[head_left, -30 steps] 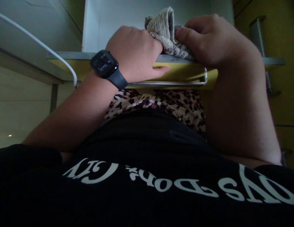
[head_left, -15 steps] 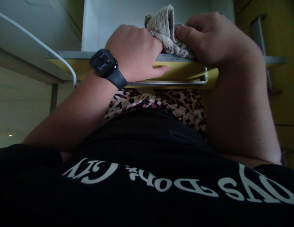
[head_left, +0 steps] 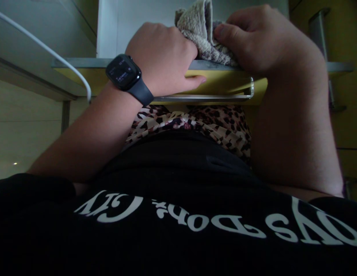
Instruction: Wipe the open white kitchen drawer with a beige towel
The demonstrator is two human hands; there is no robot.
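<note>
A speckled grey-beige towelling cloth (head_left: 201,32) lies bunched over the top edge of an open drawer (head_left: 109,34). My right hand (head_left: 250,42) is closed on the cloth's right side, thumb on top, pressing it against that edge. To the left, my left hand (head_left: 161,57) hooks over the yellow drawer front (head_left: 218,78); its fingers curl to the inside, where their tips are hidden, and its thumb lies along the outside. The knuckles of that hand touch the cloth. A smartwatch (head_left: 123,73) with a dark band sits on my left wrist.
Below the drawer's edge runs a metal bar handle (head_left: 204,98). A white cable (head_left: 48,48) hangs across the left side. Another yellow front with a metal handle (head_left: 319,34) stands at the right. My body in a black shirt is close behind the drawer.
The drawer, cloth and both hands appear slightly higher in the view. Both hands keep the same hold, and the cloth's shape is nearly unchanged.
</note>
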